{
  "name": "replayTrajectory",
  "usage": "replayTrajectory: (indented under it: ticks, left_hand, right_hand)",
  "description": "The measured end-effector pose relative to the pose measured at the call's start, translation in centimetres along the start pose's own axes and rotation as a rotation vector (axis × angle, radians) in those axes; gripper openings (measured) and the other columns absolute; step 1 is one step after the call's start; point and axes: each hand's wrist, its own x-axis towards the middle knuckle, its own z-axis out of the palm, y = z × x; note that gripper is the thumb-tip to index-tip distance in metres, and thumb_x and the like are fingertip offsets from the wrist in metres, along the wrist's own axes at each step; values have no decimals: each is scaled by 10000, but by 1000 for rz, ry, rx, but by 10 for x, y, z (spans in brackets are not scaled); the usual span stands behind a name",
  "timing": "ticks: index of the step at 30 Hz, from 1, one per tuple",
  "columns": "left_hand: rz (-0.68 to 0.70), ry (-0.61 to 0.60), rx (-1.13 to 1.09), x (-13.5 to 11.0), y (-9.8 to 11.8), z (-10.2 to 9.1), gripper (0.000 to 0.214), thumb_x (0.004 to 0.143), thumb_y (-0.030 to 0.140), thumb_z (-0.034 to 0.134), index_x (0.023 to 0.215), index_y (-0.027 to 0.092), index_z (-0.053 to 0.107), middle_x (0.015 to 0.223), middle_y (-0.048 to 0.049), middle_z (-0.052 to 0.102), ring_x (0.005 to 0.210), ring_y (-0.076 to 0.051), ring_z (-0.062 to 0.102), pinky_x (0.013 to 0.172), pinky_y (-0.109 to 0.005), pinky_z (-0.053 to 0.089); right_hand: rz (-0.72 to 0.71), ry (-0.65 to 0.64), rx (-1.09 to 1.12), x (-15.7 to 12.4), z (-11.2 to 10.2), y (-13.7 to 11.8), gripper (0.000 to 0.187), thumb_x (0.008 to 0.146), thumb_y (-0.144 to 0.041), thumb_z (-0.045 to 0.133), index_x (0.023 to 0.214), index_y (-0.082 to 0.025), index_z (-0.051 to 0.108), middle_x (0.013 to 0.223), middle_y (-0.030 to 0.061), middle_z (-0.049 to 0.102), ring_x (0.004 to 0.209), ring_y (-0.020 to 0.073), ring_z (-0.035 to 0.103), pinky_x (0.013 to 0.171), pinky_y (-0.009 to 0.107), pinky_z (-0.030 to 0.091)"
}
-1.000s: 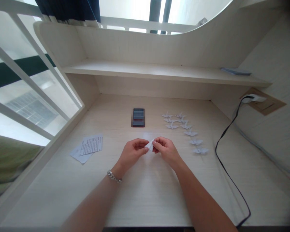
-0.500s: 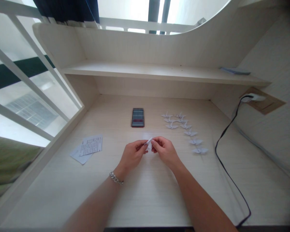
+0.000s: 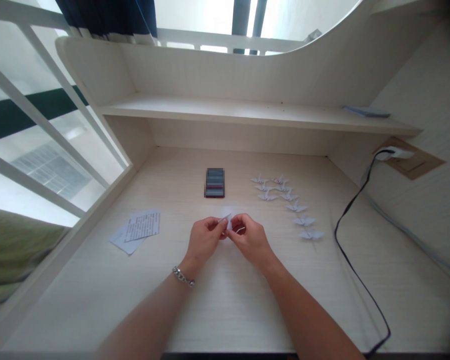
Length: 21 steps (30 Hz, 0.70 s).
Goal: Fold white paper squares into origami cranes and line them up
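Note:
Between my two hands is a small piece of folded white paper (image 3: 228,219), held just above the desk and partly hidden by the fingers. My left hand (image 3: 205,239), with a silver chain bracelet at its wrist, pinches the paper from the left. On the other side, my right hand (image 3: 250,239) grips its right edge between thumb and fingers. Several white folded paper cranes (image 3: 297,208) stand on the desk to the right, in a line running from the back toward the front right.
A dark pixelated rectangle (image 3: 215,183) lies behind my hands. Two overlapping paper sheets (image 3: 143,226), one printed, are at the left. A black cable (image 3: 345,250) runs from the wall socket (image 3: 412,156) down the right side. A shelf (image 3: 225,109) spans the back.
My right hand has shifted slightly left and changed its grip, its thumb now lower against the paper. The folded paper has moved a little left and turned.

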Motion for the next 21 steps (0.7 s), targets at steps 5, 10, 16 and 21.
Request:
replayTrajectory:
  ticks: [5, 10, 16, 21]
  left_hand:
    - [-85, -23, -149, -1, 4, 3, 317, 674, 413, 647, 785, 116, 653, 702, -63, 676, 624, -151, 625, 614, -273, 523]
    - [-143, -78, -252, -2, 9, 4, 305, 677, 399, 656, 784, 113, 641, 715, -69, 675, 624, -140, 623, 588, -243, 498]
    - [-140, -121, -189, -5, 10, 5, 286, 673, 379, 666, 769, 111, 639, 680, -53, 647, 608, -133, 606, 586, -246, 494]
    - [-130, -135, -179, -6, 10, 5, 281, 672, 382, 666, 751, 114, 633, 680, -51, 643, 619, -143, 620, 595, -254, 500]
  right_hand:
    - [32, 21, 110, 2, -1, 1, 209, 793, -321, 522, 925, -173, 588, 787, 56, 647, 671, 162, 606, 611, 279, 482]
    - [210, -28, 409, 7, -1, 7, 300, 766, -370, 547, 966, -147, 572, 709, 42, 634, 606, 153, 599, 564, 279, 493]
    - [133, 68, 215, 7, -5, 3, 245, 733, -389, 597, 817, -158, 605, 705, 34, 621, 621, 149, 566, 550, 258, 453]
    - [104, 149, 91, 4, -7, -4, 231, 748, -389, 583, 711, -161, 602, 655, 29, 620, 595, 150, 554, 568, 263, 433]
